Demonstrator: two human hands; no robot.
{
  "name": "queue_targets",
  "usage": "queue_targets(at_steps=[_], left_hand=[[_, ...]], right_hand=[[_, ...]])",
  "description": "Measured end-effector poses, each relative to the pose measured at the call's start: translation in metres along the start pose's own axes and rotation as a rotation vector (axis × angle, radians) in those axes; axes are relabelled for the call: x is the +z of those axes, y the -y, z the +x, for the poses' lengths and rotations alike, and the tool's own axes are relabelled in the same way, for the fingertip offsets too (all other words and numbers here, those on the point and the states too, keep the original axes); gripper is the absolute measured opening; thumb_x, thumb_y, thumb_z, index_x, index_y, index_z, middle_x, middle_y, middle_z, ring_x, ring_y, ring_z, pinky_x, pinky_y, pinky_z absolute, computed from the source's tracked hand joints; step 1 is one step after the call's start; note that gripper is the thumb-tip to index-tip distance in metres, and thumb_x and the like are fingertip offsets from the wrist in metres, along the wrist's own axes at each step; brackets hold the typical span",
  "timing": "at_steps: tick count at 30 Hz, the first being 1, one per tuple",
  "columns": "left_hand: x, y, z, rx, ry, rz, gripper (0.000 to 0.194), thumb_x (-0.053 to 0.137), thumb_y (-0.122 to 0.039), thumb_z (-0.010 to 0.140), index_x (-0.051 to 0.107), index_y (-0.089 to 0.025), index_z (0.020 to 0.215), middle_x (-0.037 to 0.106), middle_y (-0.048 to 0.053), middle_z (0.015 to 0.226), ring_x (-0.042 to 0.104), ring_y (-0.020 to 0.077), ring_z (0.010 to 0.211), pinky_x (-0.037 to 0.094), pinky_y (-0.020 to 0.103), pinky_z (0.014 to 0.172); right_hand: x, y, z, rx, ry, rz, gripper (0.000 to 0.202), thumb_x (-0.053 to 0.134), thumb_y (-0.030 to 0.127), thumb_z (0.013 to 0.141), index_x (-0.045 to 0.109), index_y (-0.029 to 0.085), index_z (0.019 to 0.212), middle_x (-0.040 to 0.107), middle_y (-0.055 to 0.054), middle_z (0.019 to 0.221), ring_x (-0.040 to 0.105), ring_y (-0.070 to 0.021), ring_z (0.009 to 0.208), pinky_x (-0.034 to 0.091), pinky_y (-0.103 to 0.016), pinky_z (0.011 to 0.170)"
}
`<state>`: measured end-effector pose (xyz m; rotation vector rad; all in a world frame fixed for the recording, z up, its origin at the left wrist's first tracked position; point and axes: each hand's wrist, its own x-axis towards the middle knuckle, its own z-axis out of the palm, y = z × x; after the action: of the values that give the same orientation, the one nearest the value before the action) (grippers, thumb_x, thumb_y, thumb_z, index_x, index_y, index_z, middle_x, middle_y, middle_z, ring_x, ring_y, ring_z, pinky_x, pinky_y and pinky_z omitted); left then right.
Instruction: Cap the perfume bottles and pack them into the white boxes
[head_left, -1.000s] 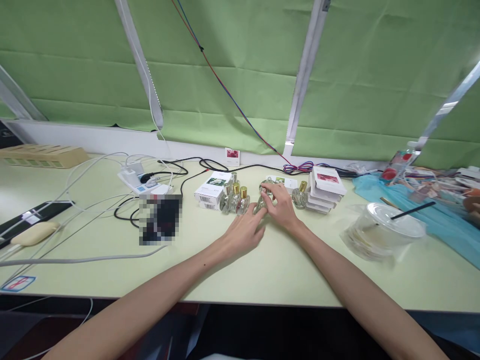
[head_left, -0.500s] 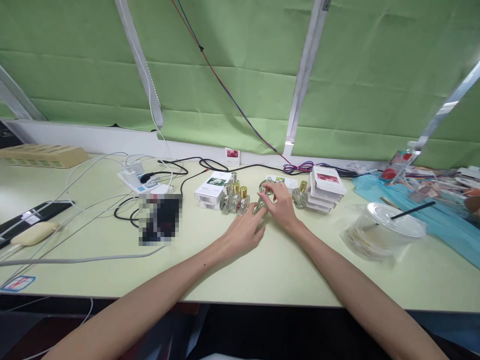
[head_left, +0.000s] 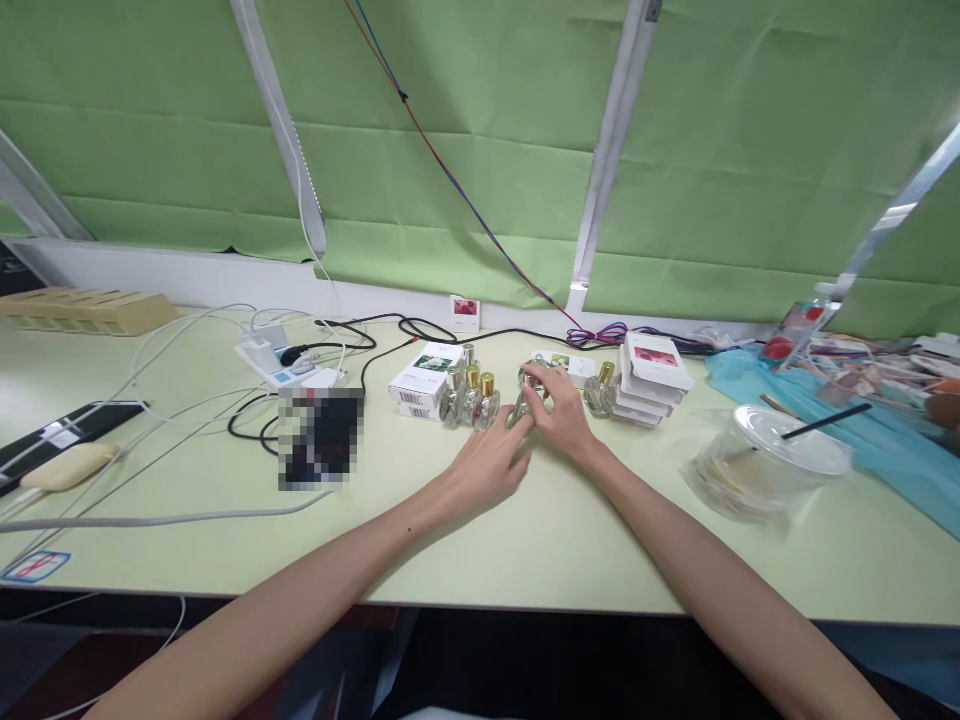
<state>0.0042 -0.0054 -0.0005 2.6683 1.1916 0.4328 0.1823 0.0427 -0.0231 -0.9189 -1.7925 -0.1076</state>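
Note:
My right hand (head_left: 566, 415) is closed with fingertips at the top of a clear glass perfume bottle (head_left: 523, 404). The thumb and forefinger of my left hand (head_left: 491, 462) are bent around the lower part of this same bottle, which stands on the table. My fingers cover much of the bottle. Just left of it, several perfume bottles (head_left: 486, 404) with gold or silver caps stand in a group. Another glass bottle (head_left: 534, 368) shows partly behind my right fingers. To the right, a gold-capped bottle (head_left: 600, 392) stands beside stacked white boxes (head_left: 651, 380).
White boxes with a green picture (head_left: 424, 380) lie behind the bottle group. A lidded cup with a black straw (head_left: 765, 460) and blue plastic (head_left: 862, 430) are at right. A power strip (head_left: 289, 370), cables and a phone (head_left: 67, 435) lie at left.
My right fingers have shifted slightly over the top of the bottle. My left hand and the other things look the same.

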Motion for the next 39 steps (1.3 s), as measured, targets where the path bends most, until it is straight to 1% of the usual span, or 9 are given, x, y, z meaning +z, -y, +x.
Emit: queue_targets(at_steps=[6,9,12,17,23,27,30,34,39], left_hand=[[0.0005,0.0005,0.0002,0.003,-0.007,-0.002,0.037,0.045,-0.027,0.096,0.046,-0.025,0.132,0.047,0.015,0.136,0.066,0.0262,0.088,0.055,0.043,0.077],[0.0010,0.0009,-0.0001,0.002,-0.009,-0.006,0.038,0.045,-0.026,0.095,0.045,-0.026,0.134,0.047,0.014,0.136,0.066,0.0246,0.084,0.055,0.042,0.076],[0.0009,0.0008,-0.0001,-0.003,-0.003,-0.005,0.040,0.046,-0.026,0.095,0.045,-0.027,0.135,0.047,0.014,0.136,0.065,0.0244,0.081,0.054,0.042,0.074],[0.0003,0.0004,0.0000,0.002,0.000,-0.020,0.042,0.045,-0.027,0.096,0.044,-0.027,0.138,0.046,0.014,0.137,0.066,0.0251,0.084,0.054,0.041,0.074],[-0.0001,0.0004,-0.0005,0.009,-0.010,-0.010,0.042,0.045,-0.027,0.096,0.044,-0.027,0.137,0.046,0.014,0.137,0.066,0.0251,0.085,0.055,0.041,0.074],[-0.0002,0.0002,-0.0010,0.015,-0.018,-0.003,0.038,0.045,-0.026,0.095,0.046,-0.026,0.133,0.048,0.013,0.135,0.066,0.0260,0.091,0.055,0.040,0.075],[-0.0002,0.0002,-0.0013,0.017,-0.018,0.004,0.036,0.045,-0.025,0.095,0.046,-0.025,0.131,0.049,0.013,0.132,0.066,0.0261,0.090,0.055,0.040,0.075],[-0.0011,-0.0004,-0.0011,0.008,-0.001,-0.002,0.037,0.045,-0.026,0.095,0.046,-0.025,0.132,0.048,0.014,0.134,0.066,0.0263,0.089,0.055,0.042,0.075],[-0.0021,-0.0013,-0.0005,-0.005,0.005,-0.017,0.037,0.046,-0.026,0.095,0.047,-0.025,0.133,0.047,0.015,0.135,0.066,0.0273,0.092,0.056,0.044,0.078]], right_hand=[[-0.0005,0.0006,0.0015,0.009,0.003,0.001,0.024,0.052,0.028,0.101,0.063,0.023,0.122,0.071,-0.007,0.099,0.056,-0.0254,0.092,0.051,-0.043,0.083],[-0.0006,0.0007,0.0021,0.018,0.004,-0.004,0.023,0.054,0.028,0.100,0.063,0.022,0.120,0.071,-0.007,0.100,0.056,-0.0252,0.092,0.050,-0.042,0.083],[-0.0003,0.0011,0.0026,0.030,-0.003,-0.012,0.021,0.057,0.029,0.099,0.063,0.021,0.117,0.070,-0.007,0.098,0.057,-0.0249,0.091,0.049,-0.041,0.082],[0.0003,0.0025,0.0035,0.074,-0.011,-0.033,0.020,0.060,0.033,0.098,0.063,0.022,0.114,0.068,-0.007,0.095,0.056,-0.0247,0.089,0.048,-0.040,0.080],[0.0005,0.0015,0.0016,0.101,-0.002,-0.044,0.025,0.061,0.037,0.098,0.063,0.021,0.116,0.070,-0.008,0.100,0.057,-0.0256,0.094,0.049,-0.039,0.080],[-0.0002,0.0012,-0.0005,0.101,0.004,-0.059,0.037,0.057,0.039,0.100,0.058,0.021,0.131,0.070,-0.010,0.109,0.058,-0.0268,0.098,0.051,-0.041,0.081],[-0.0005,0.0019,-0.0013,0.087,0.009,-0.043,0.040,0.054,0.036,0.101,0.055,0.021,0.137,0.070,-0.010,0.111,0.059,-0.0270,0.101,0.052,-0.043,0.083],[0.0004,0.0018,-0.0012,0.056,0.009,-0.006,0.034,0.051,0.031,0.102,0.058,0.022,0.134,0.071,-0.009,0.108,0.060,-0.0256,0.097,0.053,-0.043,0.084],[0.0012,0.0005,0.0004,0.042,0.010,0.007,0.027,0.052,0.031,0.101,0.063,0.023,0.125,0.072,-0.008,0.103,0.060,-0.0250,0.093,0.053,-0.043,0.083]])
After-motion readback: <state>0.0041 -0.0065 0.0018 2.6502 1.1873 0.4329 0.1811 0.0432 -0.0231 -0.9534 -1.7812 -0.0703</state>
